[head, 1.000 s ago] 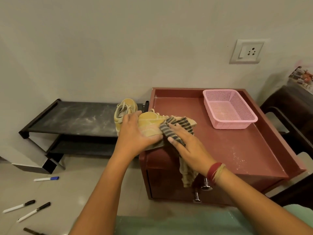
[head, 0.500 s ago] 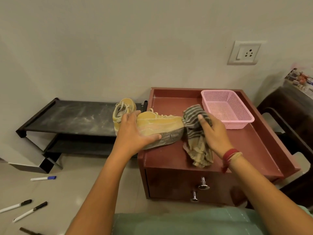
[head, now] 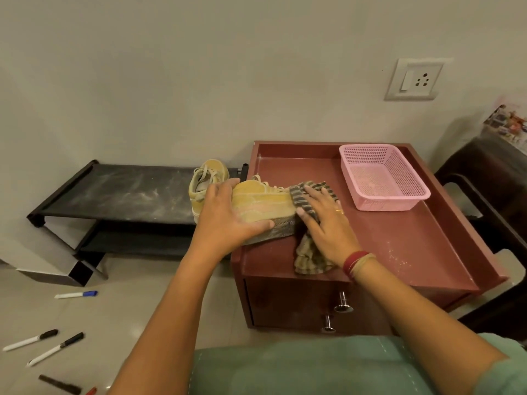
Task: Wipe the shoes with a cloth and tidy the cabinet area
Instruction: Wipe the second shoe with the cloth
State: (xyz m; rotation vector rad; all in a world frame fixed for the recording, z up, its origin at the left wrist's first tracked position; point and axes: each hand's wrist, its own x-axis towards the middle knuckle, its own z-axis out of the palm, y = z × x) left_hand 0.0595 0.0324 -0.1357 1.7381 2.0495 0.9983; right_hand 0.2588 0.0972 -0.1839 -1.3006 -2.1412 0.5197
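Note:
A yellow shoe (head: 263,199) lies on its side at the left edge of the red-brown cabinet top (head: 399,240), sole toward me. My left hand (head: 228,220) grips it at the heel end, thumb along the sole. My right hand (head: 325,220) presses a striped grey-beige cloth (head: 309,259) against the shoe's toe end; the cloth hangs down to the cabinet's front edge. The second yellow shoe (head: 204,181) stands on the black shoe rack (head: 114,195) just left of the cabinet.
A pink plastic basket (head: 382,178) sits at the back right of the cabinet top. Several markers lie on the floor at the left, one with a blue cap (head: 75,294). A dark chair (head: 490,201) stands to the right. Two knobs (head: 342,303) stick out of the cabinet front.
My right hand with the cloth swung off the shoe to the right, then came back against its toe end. My left hand stayed on the shoe.

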